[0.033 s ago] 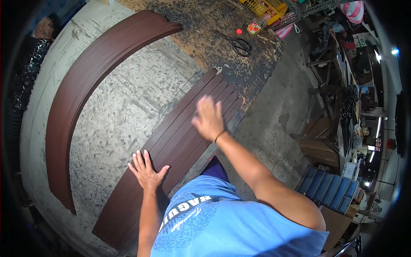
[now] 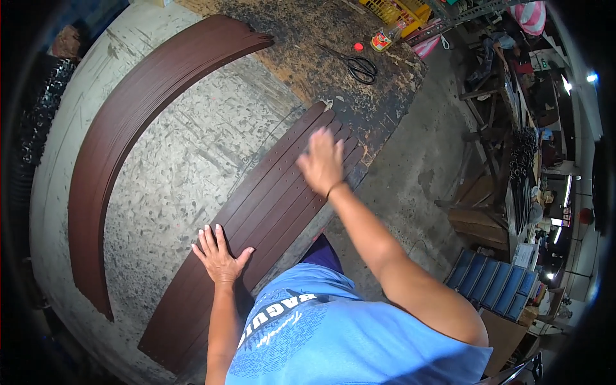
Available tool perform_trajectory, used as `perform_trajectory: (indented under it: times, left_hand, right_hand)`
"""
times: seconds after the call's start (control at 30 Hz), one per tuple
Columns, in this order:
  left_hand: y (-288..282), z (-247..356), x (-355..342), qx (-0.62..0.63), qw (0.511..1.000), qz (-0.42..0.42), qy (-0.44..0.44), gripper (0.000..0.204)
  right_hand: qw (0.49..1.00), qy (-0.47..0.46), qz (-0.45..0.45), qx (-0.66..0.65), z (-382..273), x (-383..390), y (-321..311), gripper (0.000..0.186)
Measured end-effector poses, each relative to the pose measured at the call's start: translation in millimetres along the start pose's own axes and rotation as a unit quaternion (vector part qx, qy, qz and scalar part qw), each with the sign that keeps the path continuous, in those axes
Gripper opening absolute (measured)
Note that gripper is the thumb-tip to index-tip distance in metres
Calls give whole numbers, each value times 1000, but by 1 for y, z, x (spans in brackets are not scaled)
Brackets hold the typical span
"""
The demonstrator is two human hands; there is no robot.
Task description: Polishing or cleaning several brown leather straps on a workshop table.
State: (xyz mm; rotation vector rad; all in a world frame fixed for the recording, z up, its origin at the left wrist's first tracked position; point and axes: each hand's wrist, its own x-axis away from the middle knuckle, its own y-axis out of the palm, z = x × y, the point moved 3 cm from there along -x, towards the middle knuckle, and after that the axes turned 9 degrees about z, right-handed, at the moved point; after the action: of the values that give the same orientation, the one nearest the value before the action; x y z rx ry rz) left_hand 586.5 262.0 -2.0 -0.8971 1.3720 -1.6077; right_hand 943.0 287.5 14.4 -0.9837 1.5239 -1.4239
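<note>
Several dark brown belt straps point(image 2: 269, 192) lie side by side on the worktable, with small holes along their far part. They run from the near left toward the far right. My left hand point(image 2: 219, 258) rests flat on their nearer part, its fingers stretched out and its thumb apart. Farther along, my right hand point(image 2: 323, 163) is over the far part of the straps, palm down and a little blurred. Its fingers are extended and nothing shows in it; whether it touches the straps I cannot tell.
A curved stack of brown straps point(image 2: 122, 122) lies on the table's left side. Black-handled scissors point(image 2: 361, 69), a red cap point(image 2: 358, 47) and a small labelled bottle point(image 2: 381, 42) are at the far end, near a yellow basket point(image 2: 410, 13). Blue bins point(image 2: 491, 282) stand right.
My right hand has shifted slightly away from me and to the right over the straps. My left hand and the straps stay in place.
</note>
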Motion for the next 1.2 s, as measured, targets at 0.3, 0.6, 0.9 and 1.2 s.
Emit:
perform_trajectory:
  times: [0.3,0.6,0.9,1.2]
  left_hand:
    - [-1,-1,-1,-1,1000,20,4,112]
    - [-1,1,0,-3,1000,24,6,112]
    - [1,2,-3,-26,999,24,13,113]
    - [0,1,-1,-25,1000,6,6,115]
  right_hand:
    - [985,-95,-109,-91,-57,75,-13,82]
    - [999,-26,-39,4,-27,44,-6,84]
    - [995,80,53,-36,34,14,6,74]
    - [999,38,3,-24,53,16,-8,75]
